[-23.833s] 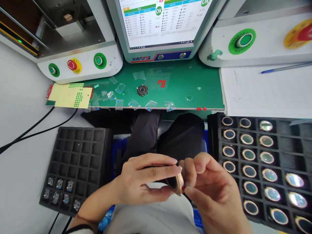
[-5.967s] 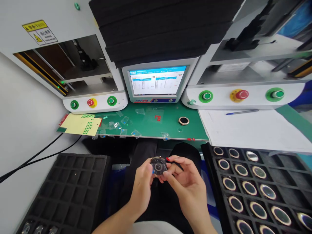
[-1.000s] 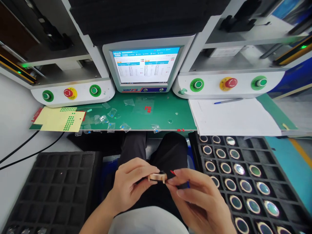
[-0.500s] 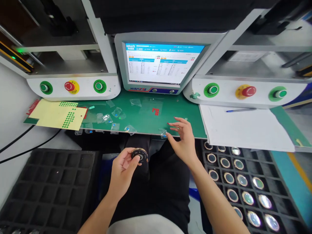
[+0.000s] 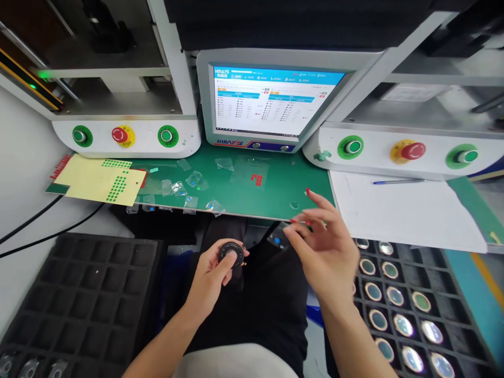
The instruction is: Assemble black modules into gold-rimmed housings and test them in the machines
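My left hand [image 5: 208,275] is closed on a round black disc-shaped part [image 5: 225,249], with the thumb pressed on its middle and the fingers beneath. Small coppery bits show at the disc's right edge. Between the thumb and fingertips of my right hand [image 5: 326,249] is a small clear film piece [image 5: 277,240] with a blue dot on it, just off the front edge of the green mat [image 5: 252,202]. The other fingers of this hand are loosely curled. More clear film pieces [image 5: 190,205], several with blue dots, lie along the mat to the left.
A black compartment tray [image 5: 94,294] is at the left, and another [image 5: 421,275] at the right holds several round shiny parts. Yellow sticker sheets [image 5: 90,184], white papers [image 5: 401,210] and a pen [image 5: 397,181] lie on the bench. A monitor [image 5: 275,102] stands between button panels.
My right hand has closed on the film piece and lifted it off the mat's edge, toward me. My left hand still holds the disc, now turned flatter. The view has shifted slightly.
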Motion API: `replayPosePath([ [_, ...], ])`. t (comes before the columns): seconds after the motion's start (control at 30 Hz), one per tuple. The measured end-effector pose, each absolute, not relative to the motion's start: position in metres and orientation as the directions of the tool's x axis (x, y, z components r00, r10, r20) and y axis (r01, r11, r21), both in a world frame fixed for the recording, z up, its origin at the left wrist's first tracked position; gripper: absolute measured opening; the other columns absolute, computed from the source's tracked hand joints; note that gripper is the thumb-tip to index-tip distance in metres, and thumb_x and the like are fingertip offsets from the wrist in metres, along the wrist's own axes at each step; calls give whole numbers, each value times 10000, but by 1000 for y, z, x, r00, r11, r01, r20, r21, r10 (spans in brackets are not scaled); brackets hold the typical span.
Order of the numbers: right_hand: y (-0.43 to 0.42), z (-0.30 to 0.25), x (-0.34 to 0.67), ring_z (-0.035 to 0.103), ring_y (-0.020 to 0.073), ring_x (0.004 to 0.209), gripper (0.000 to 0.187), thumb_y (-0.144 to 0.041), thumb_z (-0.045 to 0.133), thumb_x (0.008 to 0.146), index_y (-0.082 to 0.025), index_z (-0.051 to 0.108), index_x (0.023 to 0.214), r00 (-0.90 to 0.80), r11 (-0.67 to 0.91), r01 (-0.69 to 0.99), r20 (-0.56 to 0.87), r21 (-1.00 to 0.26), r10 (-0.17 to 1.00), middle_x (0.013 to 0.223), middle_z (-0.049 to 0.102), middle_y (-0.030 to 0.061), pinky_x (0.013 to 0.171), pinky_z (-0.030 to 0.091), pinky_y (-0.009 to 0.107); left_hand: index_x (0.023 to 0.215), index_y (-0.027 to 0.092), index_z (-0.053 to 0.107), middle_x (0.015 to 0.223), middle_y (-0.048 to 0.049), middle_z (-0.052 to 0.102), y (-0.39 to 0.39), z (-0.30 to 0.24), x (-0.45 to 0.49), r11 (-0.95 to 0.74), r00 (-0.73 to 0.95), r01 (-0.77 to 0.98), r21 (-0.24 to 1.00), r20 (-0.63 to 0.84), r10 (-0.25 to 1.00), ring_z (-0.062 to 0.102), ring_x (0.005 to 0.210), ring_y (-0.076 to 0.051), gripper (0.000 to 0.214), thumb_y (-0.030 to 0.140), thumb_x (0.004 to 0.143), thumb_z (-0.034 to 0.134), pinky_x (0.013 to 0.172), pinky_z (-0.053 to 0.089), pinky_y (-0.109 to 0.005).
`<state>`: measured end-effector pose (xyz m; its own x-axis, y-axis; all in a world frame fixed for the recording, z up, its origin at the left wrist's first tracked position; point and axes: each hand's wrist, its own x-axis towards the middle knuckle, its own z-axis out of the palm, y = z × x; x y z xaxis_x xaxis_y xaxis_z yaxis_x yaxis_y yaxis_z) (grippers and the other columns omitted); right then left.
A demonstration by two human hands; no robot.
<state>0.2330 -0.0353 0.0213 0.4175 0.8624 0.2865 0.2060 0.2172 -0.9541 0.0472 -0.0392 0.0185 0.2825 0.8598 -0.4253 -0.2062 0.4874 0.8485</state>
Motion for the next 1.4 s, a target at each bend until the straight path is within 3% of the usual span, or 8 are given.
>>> replayPosePath([
  [0.13, -81, 45, 209, 617, 85, 782, 259, -63, 726, 776, -222, 627, 955, 574, 234, 6, 195, -972, 795, 1346, 527, 85, 659, 577, 214, 860, 167, 577, 882, -74, 744, -51, 25, 61, 544, 308, -331, 771, -457, 835, 688, 727, -161, 393, 418, 726, 847, 685, 551, -252],
  [0.33, -111, 27, 181, 641, 74, 759, 233, -73, 702, 809, -214, 593, 959, 663, 229, -71, 126, -971, 738, 1341, 520, 102, 675, 626, 230, 933, 136, 639, 847, -102, 735, -76, 27, 85, 526, 300, -330, 784, -441, 846, 461, 464, -75, 475, 605, 856, 645, 429, 344, -191],
  [0.47, -119, 24, 167, 653, 82, 760, 232, -83, 700, 817, -209, 574, 966, 720, 258, -80, 123, -963, 683, 1339, 505, 116, 618, 624, 216, 1073, 153, 651, 999, -117, 735, -93, 27, 93, 428, 281, -398, 812, -336, 899, 559, 605, -120, 577, 686, 894, 522, 558, 468, -226],
  [0.63, -124, 27, 161, 654, 70, 779, 305, -49, 710, 801, -231, 567, 999, 807, 354, -78, 149, -932, 572, 1309, 516, 78, 645, 627, 204, 1228, 203, 562, 1231, -115, 683, -106, 33, 94, 211, 295, -313, 926, -116, 948, 675, 948, -177, 460, 550, 928, 593, 811, 543, -255],
  [0.73, -125, 28, 160, 669, 69, 808, 303, -44, 714, 802, -232, 574, 994, 803, 373, -150, 107, -916, 586, 1298, 527, 67, 689, 630, 202, 1235, 211, 531, 1250, -113, 678, -109, 36, 96, 144, 295, -263, 954, -63, 954, 660, 1114, -199, 397, 478, 950, 600, 970, 515, -289],
  [1.07, -127, 24, 158, 671, 122, 985, 331, -44, 693, 816, -244, 537, 1029, 817, 371, -137, 107, -918, 567, 1335, 494, 86, 779, 627, 270, 1213, 194, 595, 1213, -113, 707, -114, 35, 100, 70, 218, -96, 993, -48, 975, 695, 1071, -210, 294, 379, 1032, 456, 863, 579, -271],
  [1.2, -124, 25, 166, 629, 164, 1095, 414, -58, 731, 778, -266, 549, 1086, 773, 359, -203, 76, -911, 630, 1364, 467, 85, 860, 608, 338, 1235, 203, 639, 1269, -93, 684, -111, 38, 100, 1, 191, -34, 999, 6, 982, 663, 1138, -196, 303, 353, 1025, 480, 969, 533, -250],
  [1.4, -127, 26, 188, 655, 168, 974, 440, -129, 773, 760, -300, 531, 1085, 642, 257, -408, -75, -876, 763, 1396, 463, 87, 522, 578, 184, 1228, 258, 671, 1287, -56, 678, -105, 36, 104, 49, 244, 23, 999, -53, 968, 677, 1086, -183, 300, 384, 992, 535, 875, 556, -205],
])
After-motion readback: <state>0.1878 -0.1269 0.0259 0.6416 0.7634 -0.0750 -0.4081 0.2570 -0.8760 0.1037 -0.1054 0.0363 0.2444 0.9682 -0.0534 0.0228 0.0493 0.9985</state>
